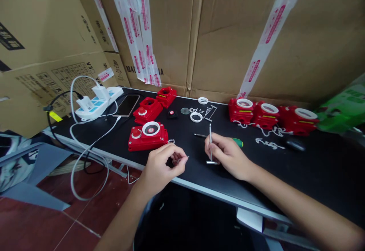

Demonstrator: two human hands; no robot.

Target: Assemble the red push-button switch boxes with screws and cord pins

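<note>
— So, far left of the frame first: what lies there?

— A strip (97, 100) with white chargers plugged in and a phone (127, 105) beside it. Both sit at the back of the table (313, 167), well apart from the hands.

— And the red things next to them?

— Three of them, lying flat. The near box (147, 135) has its white ring face up, just above the left hand (162, 165).

— How is that hand set?

— Curled, with thumb and forefinger pinched on a small part (178, 161); I cannot tell what it is. The hand hangs at the table's front edge and touches no box.

— Centre of the frame?

— Loose rings (196, 117) lie flat toward the back. Below them the right hand (228, 156) is closed round the shaft of a T-tool (210, 140). The tool stands upright with its crossbar down on the table. Held so, I'd judge, the table takes its weight and steadies it.

— Anything behind that hand?

— A screwdriver (237, 142) lying flat, its green handle showing past the knuckles.

— And the right side?

— A row of boxes (269, 116), three side by side against the cardboard. Loose white cords (269, 143) lie before them, and a green bag (345, 106) is at the frame's edge.
</note>
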